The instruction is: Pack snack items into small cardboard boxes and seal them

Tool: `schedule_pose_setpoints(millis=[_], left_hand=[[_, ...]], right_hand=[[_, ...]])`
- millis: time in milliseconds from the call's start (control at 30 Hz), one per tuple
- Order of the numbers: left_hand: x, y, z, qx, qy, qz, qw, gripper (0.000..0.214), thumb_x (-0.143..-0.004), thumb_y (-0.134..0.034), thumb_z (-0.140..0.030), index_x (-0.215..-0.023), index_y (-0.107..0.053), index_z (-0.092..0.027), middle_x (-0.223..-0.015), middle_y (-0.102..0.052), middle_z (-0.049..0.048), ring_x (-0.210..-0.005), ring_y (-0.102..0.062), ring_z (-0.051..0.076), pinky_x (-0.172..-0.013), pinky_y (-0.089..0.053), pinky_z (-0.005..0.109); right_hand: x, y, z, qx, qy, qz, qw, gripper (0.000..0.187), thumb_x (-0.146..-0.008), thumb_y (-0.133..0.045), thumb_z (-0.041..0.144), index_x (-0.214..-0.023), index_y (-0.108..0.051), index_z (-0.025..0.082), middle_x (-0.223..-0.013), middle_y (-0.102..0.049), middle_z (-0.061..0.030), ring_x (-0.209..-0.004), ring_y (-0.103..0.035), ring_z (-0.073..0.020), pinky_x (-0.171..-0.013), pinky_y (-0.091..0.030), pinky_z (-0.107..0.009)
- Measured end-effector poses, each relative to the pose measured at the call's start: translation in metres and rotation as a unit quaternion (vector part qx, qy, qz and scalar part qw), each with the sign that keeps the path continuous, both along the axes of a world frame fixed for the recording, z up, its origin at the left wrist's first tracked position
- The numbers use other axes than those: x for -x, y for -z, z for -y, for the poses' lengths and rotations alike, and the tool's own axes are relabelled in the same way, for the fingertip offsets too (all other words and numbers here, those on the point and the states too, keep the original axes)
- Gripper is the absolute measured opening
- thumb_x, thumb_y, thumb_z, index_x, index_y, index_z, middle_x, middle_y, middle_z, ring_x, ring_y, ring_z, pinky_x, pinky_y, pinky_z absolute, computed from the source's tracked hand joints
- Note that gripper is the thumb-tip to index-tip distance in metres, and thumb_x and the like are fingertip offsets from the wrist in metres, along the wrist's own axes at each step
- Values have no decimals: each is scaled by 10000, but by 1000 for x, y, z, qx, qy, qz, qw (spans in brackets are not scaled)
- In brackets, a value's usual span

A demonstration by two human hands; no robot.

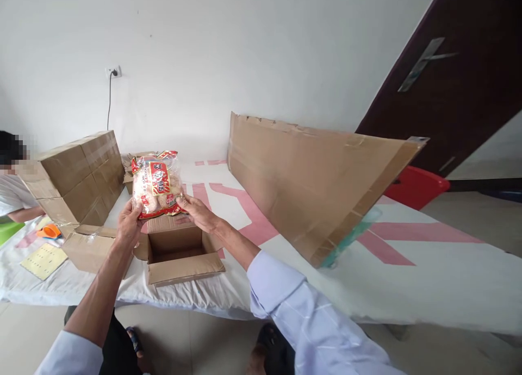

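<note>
Both of my hands hold up a red and clear bag of rice crackers (pixel 157 185), with its printed front towards me. My left hand (pixel 129 220) grips the lower left corner, and my right hand (pixel 198 211) pinches the lower right corner. Below and just to the right of the bag sits an open cardboard box (pixel 185 269), its flaps spread outwards; the visible part of its inside shows only bare cardboard. Another small cardboard box (pixel 92 250) stands to its left, partly hidden behind my left forearm.
Stacked cardboard boxes (pixel 81 174) form a wall at the left, with a person (pixel 16 193) behind. A large cardboard sheet (pixel 302 179) stands on edge across the cloth-covered table (pixel 428 288). Orange scissors handles (pixel 49 231) and a yellow card (pixel 43 261) lie at the left. A red chair (pixel 420 187) is beyond.
</note>
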State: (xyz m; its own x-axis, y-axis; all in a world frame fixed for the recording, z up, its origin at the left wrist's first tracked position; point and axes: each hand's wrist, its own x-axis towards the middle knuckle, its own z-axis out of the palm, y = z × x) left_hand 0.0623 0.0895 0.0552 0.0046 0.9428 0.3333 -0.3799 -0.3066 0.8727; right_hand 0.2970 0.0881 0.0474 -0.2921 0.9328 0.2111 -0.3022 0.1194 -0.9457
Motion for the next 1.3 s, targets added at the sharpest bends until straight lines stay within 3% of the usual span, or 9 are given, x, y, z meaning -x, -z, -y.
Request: schedule_pose_setpoints(millis=[133, 233, 333, 667, 967, 1300], left_hand=[[3, 3, -27, 70, 42, -23, 996, 393, -784, -974, -376, -1029, -746, -171, -1046, -845, 80, -930, -816, 219, -843, -702, 328], [7, 6, -42, 151, 60, -55, 985, 248, -853, -898, -251, -1027, -746, -160, -1014, -846, 91, -890, -815, 217, -786, -709, 321], [9, 10, -54, 186, 61, -70, 978, 168, -884, -837, -186, -1023, -751, -145, -955, -835, 100, -852, -810, 225, -734, -708, 322], [7, 29, -70, 212, 51, -81, 972, 111, -890, -820, -136, -929, -716, -137, -862, -798, 70, -727, -780, 192, -644, -680, 282], [7, 40, -74, 206, 58, -89, 973, 155, -882, -847, -179, -986, -740, -137, -936, -814, 86, -787, -797, 207, -664, -692, 294], [9, 42, -67, 178, 53, -132, 974, 311, -772, -941, -315, -960, -738, -173, -952, -811, 69, -821, -778, 209, -659, -667, 287]], right_hand=[[2, 10, -23, 27, 54, 18, 998, 335, -962, -794, 403, -1227, -717, 214, -1118, -842, -76, -951, -812, -231, -732, -687, -325], [-1, 16, -35, 47, 66, 22, 996, 231, -1003, -731, 332, -1188, -709, 195, -1156, -833, -94, -990, -805, -226, -761, -699, -334], [-4, 24, -39, 53, 66, 27, 996, 202, -998, -732, 327, -1147, -703, 193, -1169, -825, -105, -1004, -798, -226, -778, -710, -350], [-7, 49, -44, 46, 85, 18, 995, 194, -960, -742, 272, -1131, -662, 224, -1344, -763, -97, -1156, -759, -218, -940, -707, -380], [-7, 62, -53, 66, 89, 32, 993, 216, -958, -752, 304, -1127, -659, 207, -1315, -752, -125, -1117, -766, -241, -838, -732, -379], [-9, 59, -47, 41, 106, 54, 992, 200, -973, -730, 300, -1148, -741, 205, -1235, -791, -105, -1025, -778, -226, -726, -730, -319]])
